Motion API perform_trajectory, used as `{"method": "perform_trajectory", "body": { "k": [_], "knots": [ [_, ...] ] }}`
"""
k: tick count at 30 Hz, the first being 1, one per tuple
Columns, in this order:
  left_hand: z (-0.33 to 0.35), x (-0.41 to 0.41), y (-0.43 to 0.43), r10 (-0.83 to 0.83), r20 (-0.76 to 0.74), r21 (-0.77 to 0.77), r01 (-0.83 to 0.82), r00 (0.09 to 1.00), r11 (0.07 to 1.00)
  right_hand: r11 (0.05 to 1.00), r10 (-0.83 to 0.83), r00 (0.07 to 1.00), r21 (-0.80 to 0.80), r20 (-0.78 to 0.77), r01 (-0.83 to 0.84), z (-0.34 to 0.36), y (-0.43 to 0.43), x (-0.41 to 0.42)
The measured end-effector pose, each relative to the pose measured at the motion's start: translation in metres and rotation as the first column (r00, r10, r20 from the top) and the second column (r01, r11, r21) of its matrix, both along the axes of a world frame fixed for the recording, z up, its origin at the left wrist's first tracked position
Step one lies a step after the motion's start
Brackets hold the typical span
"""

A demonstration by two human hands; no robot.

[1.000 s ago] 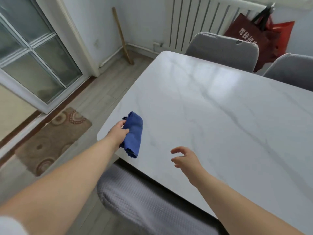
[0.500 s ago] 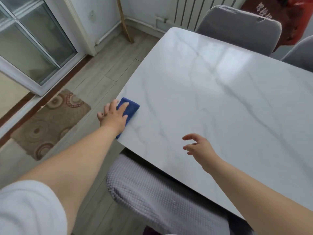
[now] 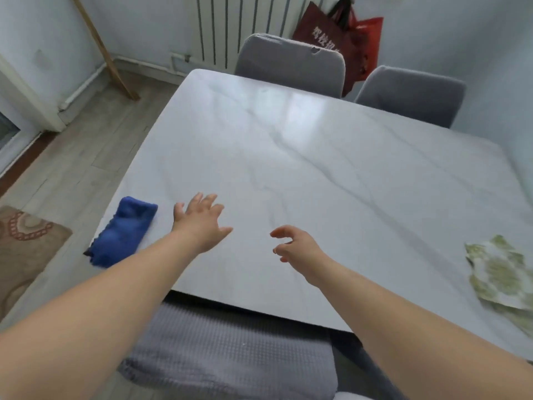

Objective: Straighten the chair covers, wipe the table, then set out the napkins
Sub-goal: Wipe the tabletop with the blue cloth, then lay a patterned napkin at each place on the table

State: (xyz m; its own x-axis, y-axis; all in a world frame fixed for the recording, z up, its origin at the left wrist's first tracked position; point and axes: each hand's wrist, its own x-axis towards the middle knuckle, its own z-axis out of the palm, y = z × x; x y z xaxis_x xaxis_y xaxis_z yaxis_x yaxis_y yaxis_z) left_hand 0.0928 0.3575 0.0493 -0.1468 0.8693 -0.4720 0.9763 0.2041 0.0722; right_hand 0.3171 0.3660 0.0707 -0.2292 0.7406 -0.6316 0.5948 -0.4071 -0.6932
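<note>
White marble-look table, smooth and glossy with thin grey veins and rounded corners, fills most of the view. Over its near part the left hand is held palm down with the fingers spread wide and straight, holding nothing; whether it touches the top cannot be told. Near it on the right side, the right hand has its fingers loosely curled like a claw and also holds nothing. Just beside the left hand, at the table's near left corner, lies one blue cloth, thick and fluffy, folded into a rough long shape, with one end at the table edge. Well apart, at the right edge of the table, lie the napkins, thin flat fabric with a pale green leaf pattern; they overlap and how many they are cannot be told. Three chairs stand at the table, all in grey covers: the near chair below the arms has a waffle-textured cover, and the two far chairs have soft rounded backs. Behind these hang two bags, one dark red bag with pale characters and one bright red bag, next to a white ribbed radiator. One wooden stick leans on the wall at the left, and a patterned beige rug lies on the grey plank floor.
</note>
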Motion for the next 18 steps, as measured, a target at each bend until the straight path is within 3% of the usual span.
{"method": "perform_trajectory", "body": {
  "k": [6, 12, 18],
  "knots": [
    [0.023, 0.112, 0.031, -0.135, 0.200, 0.017, 0.134, 0.970, 0.991, 0.974, -0.212, 0.977, 0.081, -0.027, 0.213, 0.022, 0.008, 0.096],
    [0.044, 0.215, 0.047, -0.167, 0.470, -0.030, 0.205, 0.867, 0.978, 0.910, -0.387, 0.920, 0.135, -0.057, 0.391, 0.039, 0.001, 0.202],
    [0.053, 0.339, 0.055, -0.251, 0.523, -0.025, 0.309, 0.814, 0.951, 0.845, -0.508, 0.859, 0.158, -0.068, 0.512, 0.043, -0.007, 0.325]
  ]
}}
